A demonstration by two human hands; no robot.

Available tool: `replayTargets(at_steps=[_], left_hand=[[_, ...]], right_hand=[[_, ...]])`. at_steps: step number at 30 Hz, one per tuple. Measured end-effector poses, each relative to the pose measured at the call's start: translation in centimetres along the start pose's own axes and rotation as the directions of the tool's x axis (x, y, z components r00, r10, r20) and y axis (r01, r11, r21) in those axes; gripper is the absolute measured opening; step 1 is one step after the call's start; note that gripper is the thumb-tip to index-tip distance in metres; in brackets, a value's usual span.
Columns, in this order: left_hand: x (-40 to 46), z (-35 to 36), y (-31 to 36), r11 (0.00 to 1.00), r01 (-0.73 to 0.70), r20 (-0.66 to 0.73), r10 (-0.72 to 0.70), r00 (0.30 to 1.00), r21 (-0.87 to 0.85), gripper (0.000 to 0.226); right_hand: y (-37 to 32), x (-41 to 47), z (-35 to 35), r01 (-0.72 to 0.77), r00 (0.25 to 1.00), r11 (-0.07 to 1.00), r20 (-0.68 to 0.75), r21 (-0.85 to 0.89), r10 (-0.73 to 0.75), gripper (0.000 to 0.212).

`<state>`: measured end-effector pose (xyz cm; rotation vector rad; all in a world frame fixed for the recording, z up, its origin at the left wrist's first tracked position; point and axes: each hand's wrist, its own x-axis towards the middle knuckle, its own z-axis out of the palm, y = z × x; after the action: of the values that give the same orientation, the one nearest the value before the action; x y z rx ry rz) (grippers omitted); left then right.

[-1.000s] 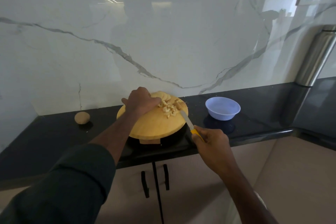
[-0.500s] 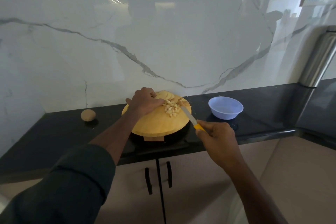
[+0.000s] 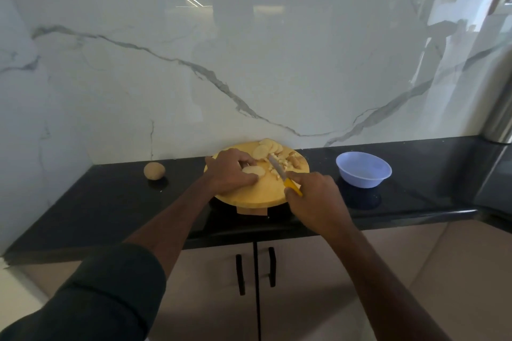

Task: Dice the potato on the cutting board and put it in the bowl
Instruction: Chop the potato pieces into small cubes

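Head view showed the right hand nearest, its grip closed round the yellow handle of a knife, blade angled onto the round cutting board on the black bench. Left hand pinched a potato slice on the board. Beyond lay diced potato, more slices, and rightward the bowl.
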<state>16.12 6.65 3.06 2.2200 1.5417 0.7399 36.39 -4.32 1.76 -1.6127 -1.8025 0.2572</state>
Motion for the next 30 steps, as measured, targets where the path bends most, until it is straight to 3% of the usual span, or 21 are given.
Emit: replayTargets(at_steps=[5, 10, 16, 24, 30], left_hand=[[-1.2, -1.1, -0.3, 0.998, -0.058, 0.011, 0.058, 0.998, 0.023, 0.037], [-2.1, -1.5, -0.7, 0.997, -0.060, 0.006, 0.061, 0.998, -0.049, 0.070], [-2.6, -0.9, -0.7, 0.986, -0.135, -0.047, 0.131, 0.990, -0.099, 0.056], [-1.7, -1.0, -0.9, 0.990, -0.052, -0.059, 0.045, 0.997, -0.130, 0.060], [-1.2, -1.5, -0.1, 0.998, -0.063, 0.027, 0.063, 0.998, 0.006, 0.046]], right_hand=[[-1.9, 0.0, 1.1, 0.035, 0.999, 0.996, 0.018, -0.081, -0.034, 0.045], [-3.1, -0.2, 1.8, 0.061, 0.998, 0.993, 0.027, -0.099, -0.058, 0.044], [-4.0, -0.4, 1.9, 0.085, 0.996, 0.979, 0.025, -0.185, -0.081, 0.042], [-4.8, 0.3, 2.4, 0.089, 0.996, 0.958, 0.045, -0.272, -0.080, 0.038], [-5.3, 0.7, 2.7, 0.099, 0.994, 0.945, 0.067, -0.311, -0.082, 0.035]])
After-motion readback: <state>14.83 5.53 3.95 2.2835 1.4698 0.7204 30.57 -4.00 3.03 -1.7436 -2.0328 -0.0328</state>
